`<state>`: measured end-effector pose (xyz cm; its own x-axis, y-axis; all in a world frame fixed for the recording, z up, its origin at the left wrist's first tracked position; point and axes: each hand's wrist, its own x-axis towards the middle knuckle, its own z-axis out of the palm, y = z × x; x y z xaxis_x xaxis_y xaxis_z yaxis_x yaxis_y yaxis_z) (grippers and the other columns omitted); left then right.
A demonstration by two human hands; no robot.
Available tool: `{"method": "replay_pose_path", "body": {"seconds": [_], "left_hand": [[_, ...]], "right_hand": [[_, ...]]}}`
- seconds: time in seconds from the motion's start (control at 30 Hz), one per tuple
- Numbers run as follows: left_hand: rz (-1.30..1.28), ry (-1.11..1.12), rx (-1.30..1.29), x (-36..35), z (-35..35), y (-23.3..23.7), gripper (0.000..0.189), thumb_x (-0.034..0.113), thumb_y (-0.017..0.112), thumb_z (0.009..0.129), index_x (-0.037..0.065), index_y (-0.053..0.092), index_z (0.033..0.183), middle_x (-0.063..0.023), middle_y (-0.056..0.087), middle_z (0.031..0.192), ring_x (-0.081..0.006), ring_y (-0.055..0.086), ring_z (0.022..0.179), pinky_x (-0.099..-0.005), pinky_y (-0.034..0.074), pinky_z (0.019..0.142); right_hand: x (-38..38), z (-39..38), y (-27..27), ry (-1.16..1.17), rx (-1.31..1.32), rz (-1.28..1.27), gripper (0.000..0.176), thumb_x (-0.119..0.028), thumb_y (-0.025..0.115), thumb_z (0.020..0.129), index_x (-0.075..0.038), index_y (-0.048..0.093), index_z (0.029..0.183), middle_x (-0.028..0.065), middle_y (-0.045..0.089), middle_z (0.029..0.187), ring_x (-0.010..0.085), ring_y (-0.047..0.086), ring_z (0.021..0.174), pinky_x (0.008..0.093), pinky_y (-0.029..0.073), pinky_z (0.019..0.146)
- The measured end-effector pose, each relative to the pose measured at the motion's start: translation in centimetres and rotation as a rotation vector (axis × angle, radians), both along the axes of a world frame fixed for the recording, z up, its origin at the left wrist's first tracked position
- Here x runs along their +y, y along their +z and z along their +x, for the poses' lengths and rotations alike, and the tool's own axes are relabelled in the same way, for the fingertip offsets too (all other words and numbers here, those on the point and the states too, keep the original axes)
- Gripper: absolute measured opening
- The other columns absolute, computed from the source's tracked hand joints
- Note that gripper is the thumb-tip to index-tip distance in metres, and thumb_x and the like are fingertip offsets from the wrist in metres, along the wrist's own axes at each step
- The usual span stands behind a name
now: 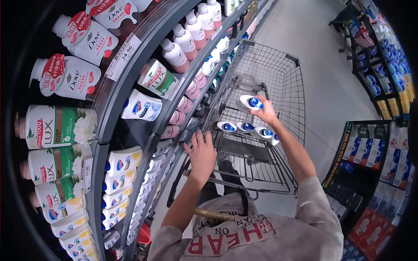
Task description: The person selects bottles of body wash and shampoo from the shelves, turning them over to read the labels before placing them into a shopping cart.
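My right hand (264, 112) grips a white body wash bottle (247, 102) by its blue-capped end, over the inside of the wire shopping cart (284, 87). Below that hand, several similar white bottles with blue caps (246, 126) stand in a row in the cart. My left hand (202, 153) has its fingers spread and holds nothing; it is between the shelf edge and the near left side of the cart. Left of it, white bottles (155, 163) fill a lower shelf row. One white bottle with a blue label (142, 105) stands further up the shelf.
Shelves on the left hold Dove bottles (92, 41), green-and-white LUX bottles (61, 126) and pink-and-white pump bottles (185, 42). Price tags (123, 56) line the shelf edge. A display rack (365, 148) with boxed goods stands right of the cart, and another rack (379, 69) is beyond it.
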<state>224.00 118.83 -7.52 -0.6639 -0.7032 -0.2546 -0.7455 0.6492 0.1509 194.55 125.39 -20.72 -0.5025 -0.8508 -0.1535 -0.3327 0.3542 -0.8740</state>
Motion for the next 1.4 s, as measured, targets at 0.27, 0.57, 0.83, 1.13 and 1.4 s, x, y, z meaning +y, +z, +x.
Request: {"method": "replay_pose_path", "body": {"seconds": [0.27, 0.57, 0.83, 1.13, 1.4], "left_hand": [[-0.066, -0.057, -0.236, -0.7, -0.6, -2.2, 0.045, 0.018, 0.065, 0.085, 0.010, 0.052, 0.127, -0.0171, 0.049, 0.136, -0.0302, 0.049, 0.127, -0.0693, 0.038, 0.097], [-0.026, -0.056, -0.214, -0.6, -0.7, -2.9, 0.051, 0.022, 0.073, 0.082, 0.009, 0.053, 0.127, -0.0196, 0.041, 0.142, -0.0319, 0.047, 0.128, -0.0683, 0.039, 0.094], [-0.003, -0.042, -0.234, -0.6, -0.6, -3.3, 0.046, 0.024, 0.071, 0.083, 0.013, 0.054, 0.124, -0.0213, 0.038, 0.145, -0.0337, 0.042, 0.133, -0.0652, 0.036, 0.097], [-0.008, -0.056, -0.219, -0.8, -0.6, -2.9, 0.047, 0.024, 0.072, 0.083, 0.014, 0.054, 0.124, -0.0213, 0.040, 0.144, -0.0334, 0.047, 0.128, -0.0626, 0.038, 0.096], [0.031, -0.062, -0.130, -1.4, -0.1, -2.4, 0.050, 0.024, 0.072, 0.082, 0.012, 0.054, 0.127, -0.0224, 0.047, 0.137, -0.0351, 0.054, 0.121, -0.0543, 0.042, 0.097]], "right_hand": [[-1.1, 1.1, -11.0, 0.004, -0.098, 0.080, 0.052, -0.021, 0.085, 0.067, -0.003, 0.060, 0.109, 0.0130, 0.070, 0.098, 0.0240, 0.068, 0.094, 0.0355, 0.052, 0.086], [-4.5, 4.5, -13.7, 0.112, -0.171, 0.113, 0.053, -0.013, 0.081, 0.066, -0.004, 0.057, 0.113, 0.0171, 0.070, 0.098, 0.0329, 0.068, 0.097, 0.0395, 0.051, 0.087], [-6.4, 4.5, -15.7, 0.234, -0.160, 0.128, 0.054, -0.010, 0.082, 0.063, -0.005, 0.053, 0.109, 0.0156, 0.069, 0.093, 0.0333, 0.068, 0.094, 0.0410, 0.051, 0.084], [-5.2, 3.7, -16.7, 0.442, -0.140, 0.080, 0.065, -0.019, 0.095, 0.056, -0.007, 0.055, 0.107, 0.0130, 0.069, 0.104, 0.0317, 0.066, 0.099, 0.0419, 0.051, 0.087], [-5.0, 3.3, -17.6, 0.382, -0.479, 0.199, 0.064, 0.016, 0.069, 0.068, 0.002, 0.052, 0.129, 0.0161, 0.060, 0.129, 0.0257, 0.058, 0.121, 0.0369, 0.047, 0.104]]}}
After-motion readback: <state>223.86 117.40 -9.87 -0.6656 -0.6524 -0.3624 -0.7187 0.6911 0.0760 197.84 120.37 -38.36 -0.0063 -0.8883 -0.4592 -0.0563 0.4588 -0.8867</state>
